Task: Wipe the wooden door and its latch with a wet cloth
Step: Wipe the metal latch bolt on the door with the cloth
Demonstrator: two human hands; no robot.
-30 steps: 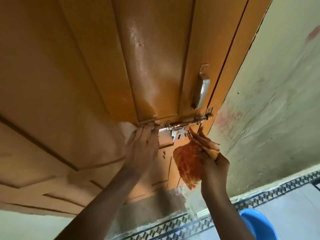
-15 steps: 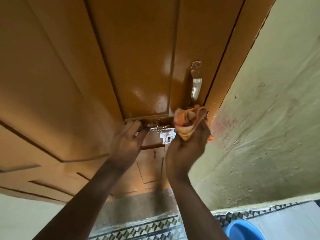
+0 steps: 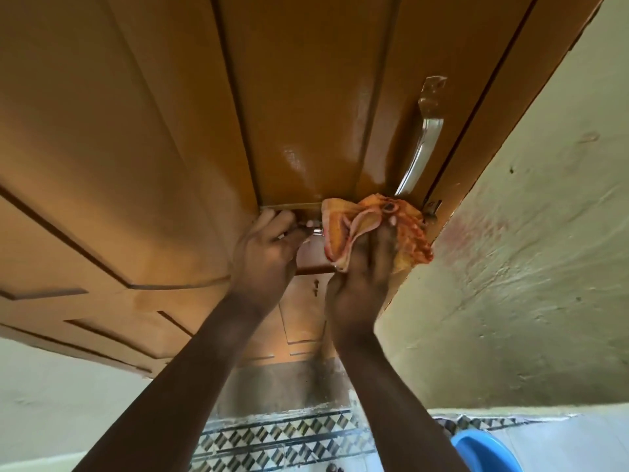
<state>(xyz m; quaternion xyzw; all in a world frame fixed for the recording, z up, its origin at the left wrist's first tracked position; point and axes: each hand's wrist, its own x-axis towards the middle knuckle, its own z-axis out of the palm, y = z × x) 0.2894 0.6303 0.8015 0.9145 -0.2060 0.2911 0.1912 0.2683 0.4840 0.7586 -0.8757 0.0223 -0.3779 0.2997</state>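
The orange-brown wooden door (image 3: pixel 306 97) fills the upper left, its centre panel shiny and wet. A metal pull handle (image 3: pixel 423 141) is fixed near the door's right edge. Below it runs the metal latch (image 3: pixel 315 230), mostly hidden under the orange patterned cloth (image 3: pixel 371 229). My right hand (image 3: pixel 360 284) presses the bunched cloth onto the latch, fingers spread over it. My left hand (image 3: pixel 265 253) grips the latch's left end with curled fingers. The latch's right bracket (image 3: pixel 432 207) shows at the door frame.
A rough pale green wall (image 3: pixel 510 233) stands to the right of the door frame. Below are a patterned tile border (image 3: pixel 272 437) and a blue bucket (image 3: pixel 483 451) at the bottom right.
My right hand lifted the cloth from below the latch onto it and slid it along the bolt. My left hand went from flat on the door to gripping the latch's left end.
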